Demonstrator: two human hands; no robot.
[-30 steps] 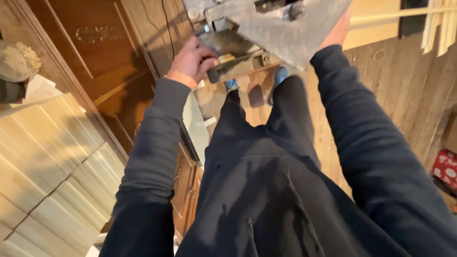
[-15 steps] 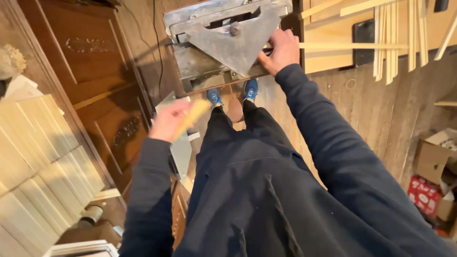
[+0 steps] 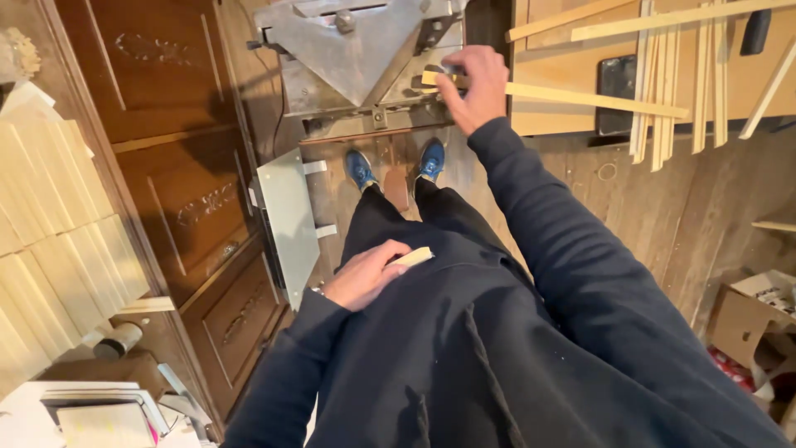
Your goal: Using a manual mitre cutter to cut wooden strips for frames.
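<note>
Right hand: the right hand (image 3: 471, 87) reaches forward to the metal cutting machine (image 3: 356, 62), its fingers closed on the near end of a long wooden strip (image 3: 580, 98).
Long wooden strip: pale, thin and straight, with a squared section; its left end lies on the machine's bed under the hand, and the rest runs right across the workbench (image 3: 555, 124), slightly tilted down toward the right.
Left hand: the left hand (image 3: 365, 275) is held close against the person's dark sweater, fingers curled around a short wood piece (image 3: 412, 257).
Short wood piece: pale like the strip, flat and small; only its end pokes out past the fingertips, pointing right, so its full length cannot be told.
Machine: grey steel, with a triangular plate on top, standing at the left end of the workbench; a flat grey panel (image 3: 286, 224) hangs below it at its left side, near the left hand.
Workbench: light wood; a dark phone-like slab (image 3: 616, 83) lies near its front edge just right of the right hand, and a bundle of thin sticks (image 3: 680, 75) overhangs the front edge farther right.
Floor: worn wooden boards; the person's blue shoes (image 3: 396, 164) stand just below the machine.
Left side: a dark carved wooden cabinet (image 3: 182, 166) and stacks of pale wood blocks (image 3: 50, 241).
Lower right corner: an open cardboard box (image 3: 750, 319).
</note>
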